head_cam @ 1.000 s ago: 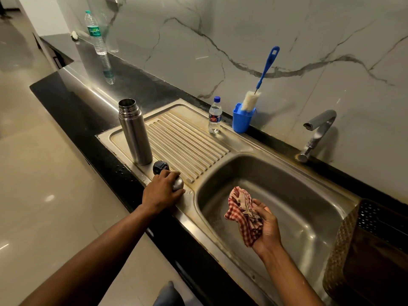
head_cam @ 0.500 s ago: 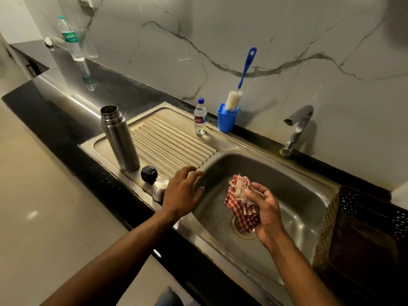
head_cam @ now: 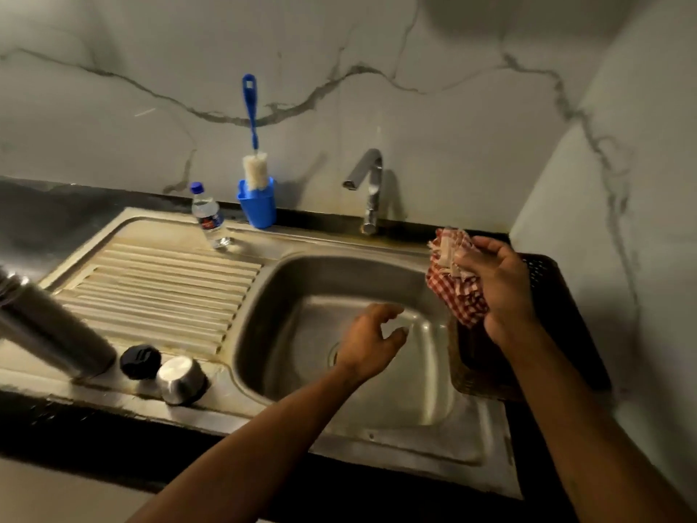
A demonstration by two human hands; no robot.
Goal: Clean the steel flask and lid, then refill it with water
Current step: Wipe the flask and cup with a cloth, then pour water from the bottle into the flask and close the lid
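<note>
The sink basin [head_cam: 433, 390] is serving as the landmark here. The left hand [head_cam: 371, 343] is hovering over the basin's middle, its fingers [head_cam: 392, 313] loosely curled and holding nothing. The right hand [head_cam: 498, 286] is hanging over the basin's right rim, its fingers curling round a bunched red-and-white checked cloth [head_cam: 458, 281]. Left of the basin, past the ribbed draining board [head_cam: 158, 292], the steel flask [head_cam: 49, 326] is standing open at the picture's edge, appearing tilted in the wide-angle view. Between flask and basin, the black stopper [head_cam: 140, 361] and the steel lid cup [head_cam: 181, 379] are sitting just beside each other. Behind the basin, the tap [head_cam: 367, 183] is standing against the marble wall, with a blue holder [head_cam: 258, 205] carrying a bottle brush [head_cam: 253, 145] and a small water bottle [head_cam: 209, 217] to its left. Right of the basin, a dark basket [head_cam: 547, 269] is resting on the table.
</note>
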